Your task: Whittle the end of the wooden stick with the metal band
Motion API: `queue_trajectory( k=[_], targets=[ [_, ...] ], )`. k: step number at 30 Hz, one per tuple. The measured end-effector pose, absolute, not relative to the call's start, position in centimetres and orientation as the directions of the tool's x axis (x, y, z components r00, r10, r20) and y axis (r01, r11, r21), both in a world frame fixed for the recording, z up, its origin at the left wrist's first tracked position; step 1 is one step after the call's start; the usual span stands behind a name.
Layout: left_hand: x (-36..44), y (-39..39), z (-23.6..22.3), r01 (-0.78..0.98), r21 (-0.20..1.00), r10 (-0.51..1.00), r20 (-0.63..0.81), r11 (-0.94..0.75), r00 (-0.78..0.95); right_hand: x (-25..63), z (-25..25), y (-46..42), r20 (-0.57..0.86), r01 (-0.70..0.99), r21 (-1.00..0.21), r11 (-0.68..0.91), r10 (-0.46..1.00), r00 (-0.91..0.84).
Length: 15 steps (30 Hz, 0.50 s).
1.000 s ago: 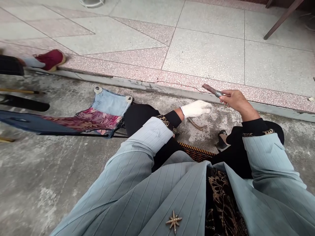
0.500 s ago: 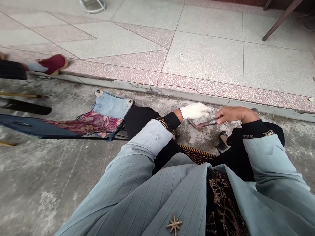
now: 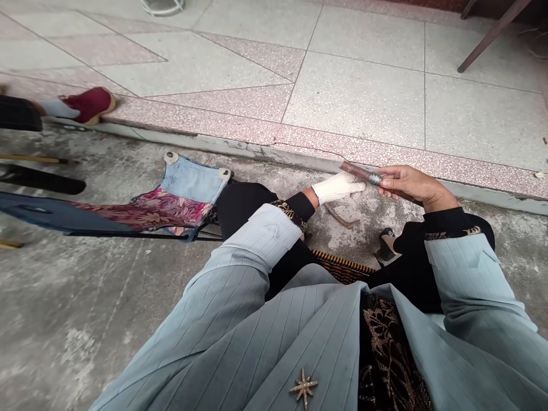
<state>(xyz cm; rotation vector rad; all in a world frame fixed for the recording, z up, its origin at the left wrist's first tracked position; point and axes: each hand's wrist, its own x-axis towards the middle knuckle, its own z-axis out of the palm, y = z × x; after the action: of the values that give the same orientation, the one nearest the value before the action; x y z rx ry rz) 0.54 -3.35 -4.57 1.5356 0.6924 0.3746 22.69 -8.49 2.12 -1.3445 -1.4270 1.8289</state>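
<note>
Jutting from right fingers, wire-wound stick, pointing left

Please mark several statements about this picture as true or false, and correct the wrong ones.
1. The right hand holds a reddish-brown piece. True.
2. The left hand is bare. False: it wears a white glove.
3. A bent piece lies on the concrete below the hands. True.
4. The star ornament is on a sleeve. False: it is on the coat's front.
5. A red shoe is at the picture's left side. True.
</note>
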Motion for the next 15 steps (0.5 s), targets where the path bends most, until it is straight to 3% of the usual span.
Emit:
queue_trajectory(
  k=[5, 10, 15],
  targets=[
    [0.6, -3.1, -4.7, 0.124, 0.986, 0.534, -0.164, 0.110, 0.829, 21.9, 1.8, -8.7, -0.355, 0.041, -0.928, -0.370, 0.846, -0.399],
    [0.5, -3.1, -5.0, -0.044, 0.979, 0.473, -0.056, 0.197, 0.879, 21.7, 2.1, -8.7, -0.321, -0.024, -0.937, -0.350, 0.884, -0.339],
    [0.1, -3.2, -4.7, -0.090, 0.944, 0.431, -0.058, 0.316, 0.901, 22.6, 3.2, -8.4, -0.256, -0.036, -0.962, -0.269, 0.944, -0.206]
  ],
)
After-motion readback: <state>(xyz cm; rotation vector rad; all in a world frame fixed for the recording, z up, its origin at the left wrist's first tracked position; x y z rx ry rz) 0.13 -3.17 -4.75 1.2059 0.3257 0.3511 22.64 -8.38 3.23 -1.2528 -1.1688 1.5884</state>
